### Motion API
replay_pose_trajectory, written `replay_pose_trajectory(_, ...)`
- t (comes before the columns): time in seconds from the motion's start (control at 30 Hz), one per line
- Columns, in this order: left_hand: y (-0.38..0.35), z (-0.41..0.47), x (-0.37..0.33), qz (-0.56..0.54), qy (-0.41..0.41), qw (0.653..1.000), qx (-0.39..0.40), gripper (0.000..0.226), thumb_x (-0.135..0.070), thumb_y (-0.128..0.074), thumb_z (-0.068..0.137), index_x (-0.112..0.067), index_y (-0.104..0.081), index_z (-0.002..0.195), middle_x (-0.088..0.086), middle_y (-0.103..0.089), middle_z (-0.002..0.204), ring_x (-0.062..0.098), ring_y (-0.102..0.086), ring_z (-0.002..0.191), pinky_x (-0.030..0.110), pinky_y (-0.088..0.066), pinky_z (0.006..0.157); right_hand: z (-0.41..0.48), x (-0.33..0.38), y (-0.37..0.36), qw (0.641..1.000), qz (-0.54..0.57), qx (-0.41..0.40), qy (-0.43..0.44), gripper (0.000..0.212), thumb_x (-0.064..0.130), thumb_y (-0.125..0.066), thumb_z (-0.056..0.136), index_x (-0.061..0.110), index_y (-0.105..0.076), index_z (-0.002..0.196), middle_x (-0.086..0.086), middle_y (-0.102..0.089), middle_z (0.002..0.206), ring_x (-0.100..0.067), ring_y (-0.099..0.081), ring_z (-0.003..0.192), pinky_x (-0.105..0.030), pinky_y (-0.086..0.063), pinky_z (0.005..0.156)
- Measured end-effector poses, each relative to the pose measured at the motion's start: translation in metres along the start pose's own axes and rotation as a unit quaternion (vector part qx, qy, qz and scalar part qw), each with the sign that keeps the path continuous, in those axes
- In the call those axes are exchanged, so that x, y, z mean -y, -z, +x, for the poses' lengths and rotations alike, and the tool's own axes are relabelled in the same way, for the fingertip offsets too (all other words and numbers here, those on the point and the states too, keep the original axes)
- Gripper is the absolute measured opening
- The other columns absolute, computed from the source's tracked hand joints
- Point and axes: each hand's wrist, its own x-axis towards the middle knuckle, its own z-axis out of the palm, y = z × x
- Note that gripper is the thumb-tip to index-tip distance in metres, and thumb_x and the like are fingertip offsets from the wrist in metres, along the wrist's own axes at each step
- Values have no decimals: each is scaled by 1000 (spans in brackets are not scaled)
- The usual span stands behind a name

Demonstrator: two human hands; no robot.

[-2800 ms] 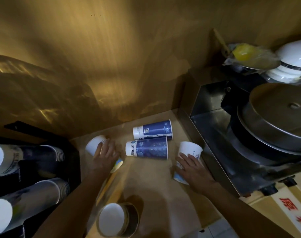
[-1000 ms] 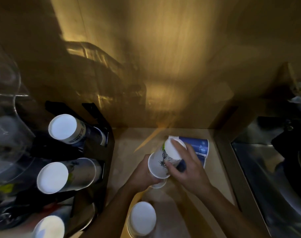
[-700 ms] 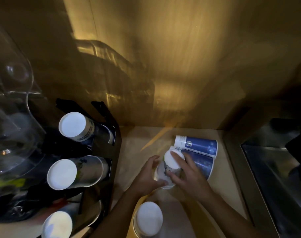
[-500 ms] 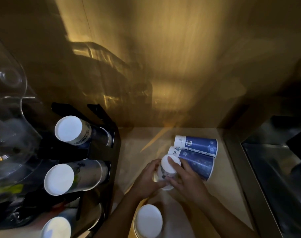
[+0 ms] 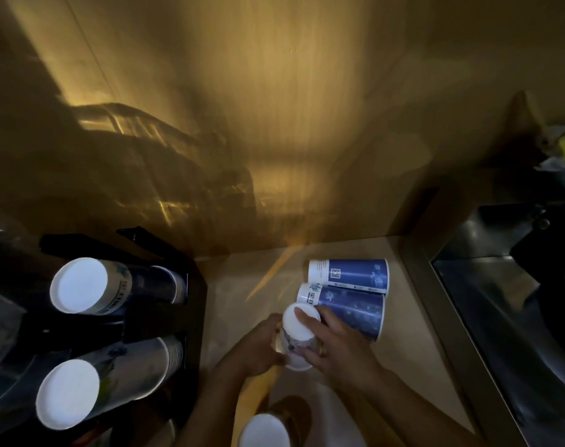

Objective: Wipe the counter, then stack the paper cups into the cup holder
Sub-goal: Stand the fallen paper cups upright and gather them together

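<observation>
Both hands hold a nested pair of white paper cups (image 5: 298,337), bottom end up, just above the beige counter (image 5: 242,285). My left hand (image 5: 258,345) grips the lower part from the left. My right hand (image 5: 337,348) wraps the top cup, thumb across its white base. Two blue paper cups (image 5: 350,275) (image 5: 352,309) lie on their sides right behind the hands. The black cup holder (image 5: 178,317) stands at the left, with two cup stacks (image 5: 91,285) (image 5: 91,387) poking out of it toward me.
A metal appliance (image 5: 487,317) borders the counter on the right. Another upside-down cup stack (image 5: 265,430) sits at the bottom edge near my arms. A wooden wall (image 5: 274,124) closes the back. Clear plastic shows at the far left.
Each hand took a cup from the counter, and they brought them together. Over the last second the right hand pushed the top cup down over the left hand's cup.
</observation>
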Motion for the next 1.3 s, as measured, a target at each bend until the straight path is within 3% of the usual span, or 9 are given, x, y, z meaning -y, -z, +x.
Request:
replay_pose_trajectory(0.1, 23, 12, -11, 90, 37, 995, -11, 38, -11, -59, 87, -12, -50, 124, 9, -60, 121, 21, -57, 105, 24, -45, 86, 1, -1, 10, 999, -9, 31, 3, 61, 50, -51, 86, 41, -20, 138, 3, -29, 146, -19, -35, 128, -36, -38, 100)
replay_pose_trajectory(0.2, 44, 30, -23, 61, 56, 992, -92, 36, -13, -57, 89, -11, -49, 125, 10, -61, 110, 18, -57, 92, 20, -39, 73, 1, -6, 25, 997, 0, 71, 27, 62, 44, -55, 85, 43, -23, 138, 6, -29, 147, -18, -36, 127, -33, -37, 100)
replay_pose_trajectory(0.3, 60, 53, -40, 52, 24, 991, -123, 36, -14, -60, 87, -12, -53, 122, 10, -65, 108, 22, -61, 92, 28, -46, 78, 0, -11, 41, 995, 22, 79, 51, 63, 41, -59, 82, 43, -28, 136, 7, -37, 143, -14, -40, 123, -30, -38, 98)
replay_pose_trajectory(0.4, 65, 76, -55, 58, -13, 990, -126, 32, -14, -61, 87, -12, -56, 118, 12, -66, 110, 22, -59, 90, 28, -45, 77, 3, -13, 53, 997, 80, 2, 24, 49, 46, -56, 83, 38, -41, 129, 6, -55, 125, -10, -49, 110, -31, -43, 90)
replay_pose_trajectory(0.53, 57, 109, -68, 115, -56, 987, -100, 40, -17, -61, 87, -8, -52, 126, 17, -60, 124, 29, -58, 106, 24, -39, 81, 20, -27, 57, 994, -12, -98, -40, 34, 36, -51, 89, 24, -52, 121, 0, -61, 115, -13, -52, 101, -24, -34, 82)
replay_pose_trajectory(0.7, 39, 142, -63, 206, -74, 974, -56, 61, -23, -65, 84, -15, -37, 137, 14, -45, 139, 29, -49, 120, 33, -40, 95, 40, -47, 43, 988, -144, -8, -57, 49, 35, -51, 86, 19, -39, 130, -6, -50, 128, -24, -43, 114, -35, -30, 95)
replay_pose_trajectory(0.87, 28, 156, -38, 242, -48, 969, -19, 71, -35, -67, 79, -21, -34, 140, 10, -42, 144, 28, -41, 128, 39, -37, 104, 42, -54, 21, 984, -163, 27, -62, 62, 34, -55, 81, 16, -31, 135, -8, -43, 136, -26, -37, 123, -35, -24, 104)
replay_pose_trajectory(1.13, 29, 163, -16, 141, -11, 989, 32, 66, -33, -79, 67, -16, -47, 122, 7, -56, 123, 21, -54, 109, 37, -47, 93, 52, -60, 10, 974, -201, 89, -50, 74, 43, -57, 78, 16, -22, 137, -10, -40, 138, -27, -36, 122, -41, -24, 100)
replay_pose_trajectory(1.3, 22, 158, -7, 45, 7, 999, 11, 64, -21, -81, 67, -20, -38, 115, -2, -51, 112, 14, -52, 101, 26, -42, 80, 56, -61, 8, 975, -204, 80, -46, 75, 47, -56, 78, 17, -21, 137, -9, -40, 138, -27, -38, 122, -42, -26, 99)
